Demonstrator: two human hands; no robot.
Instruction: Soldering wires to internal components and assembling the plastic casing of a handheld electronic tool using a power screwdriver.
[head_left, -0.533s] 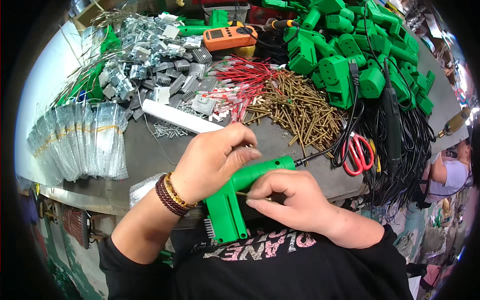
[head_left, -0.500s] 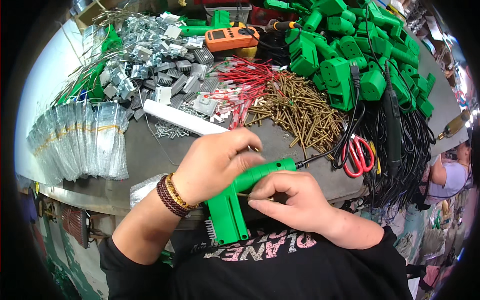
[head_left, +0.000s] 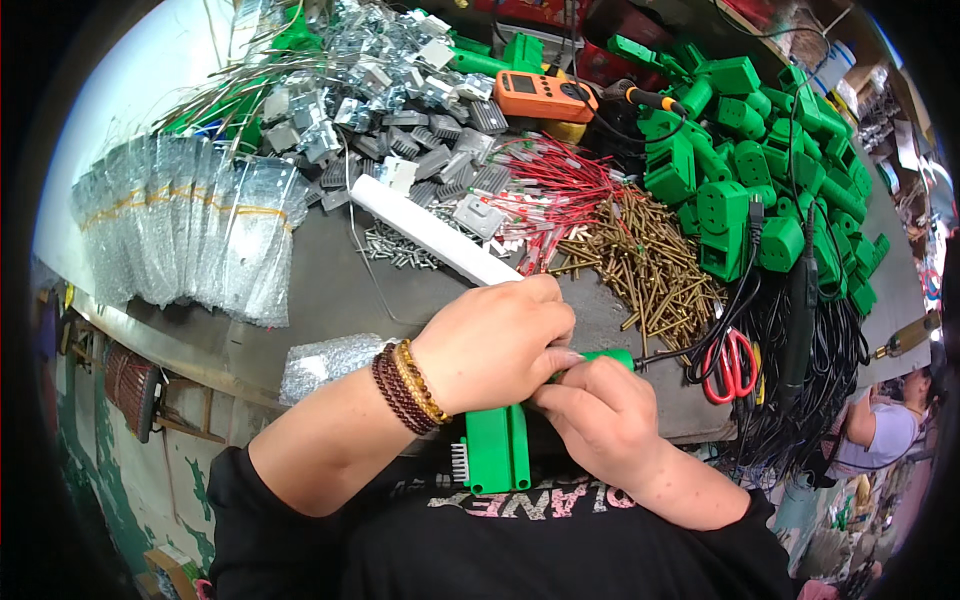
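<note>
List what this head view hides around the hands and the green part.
- Green plastic part: its upper body, covered by the left hand and right hand.
- Fingertips of both hands: tucked out of sight where they meet.
- Red-handled scissors: blades under black cables.

Bare tabletop point(head_left: 330, 290) amid crowding parts piles point(head_left: 400, 110)

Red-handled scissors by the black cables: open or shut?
Cannot tell: the scissors lie flat, their two handle loops close together, but the blades are hidden among black cables.
</note>
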